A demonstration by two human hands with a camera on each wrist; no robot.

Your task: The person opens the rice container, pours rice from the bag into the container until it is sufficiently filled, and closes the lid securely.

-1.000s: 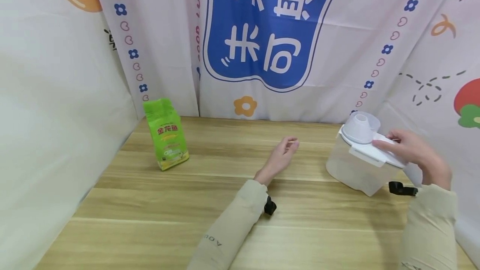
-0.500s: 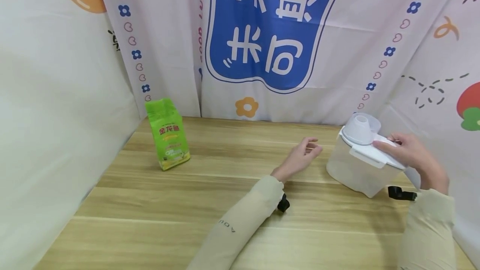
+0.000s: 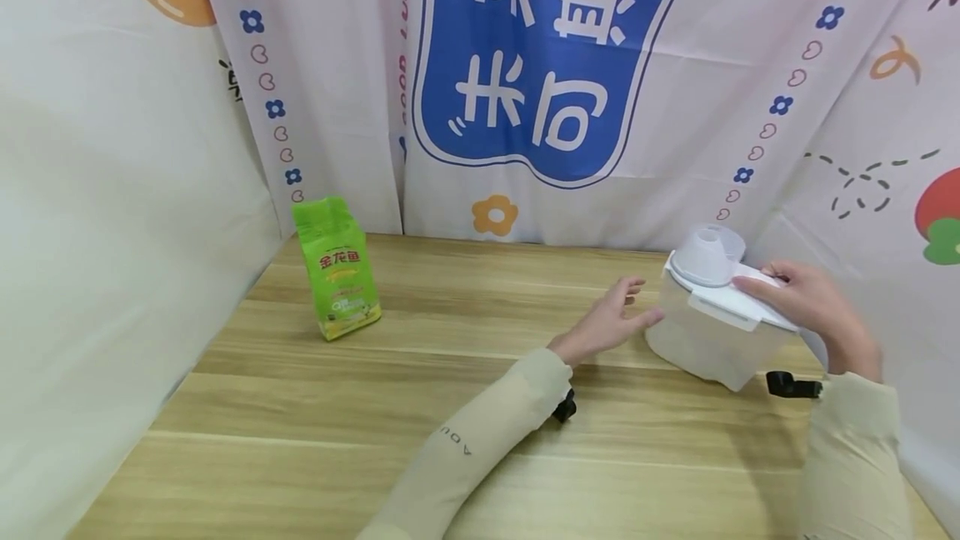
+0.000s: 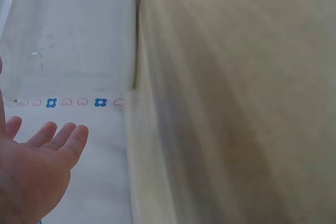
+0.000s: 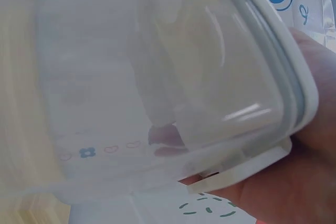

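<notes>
My right hand (image 3: 813, 307) grips the right end of a translucent plastic storage container (image 3: 697, 336), its thumb lying on the white lid (image 3: 738, 300). A clear measuring cup (image 3: 705, 258) sits on the lid's left end. In the right wrist view, the container's see-through wall (image 5: 226, 72) fills most of the picture, with fingers at the lid's edge. My left hand (image 3: 611, 319) is just left of the container, thumb and fingers spread toward it and nothing held. From the left wrist, that hand (image 4: 37, 177) shows relaxed fingers below the container's wall (image 4: 84, 30).
A green and yellow printed bag (image 3: 341, 282) stands upright at the left back of the wooden table (image 3: 315, 407). Printed white cloth (image 3: 337, 107) hangs behind the table and along both sides.
My left hand has moved right, up to the container, and its fingers have spread. In the last half second the container has shifted slightly left with my right hand.
</notes>
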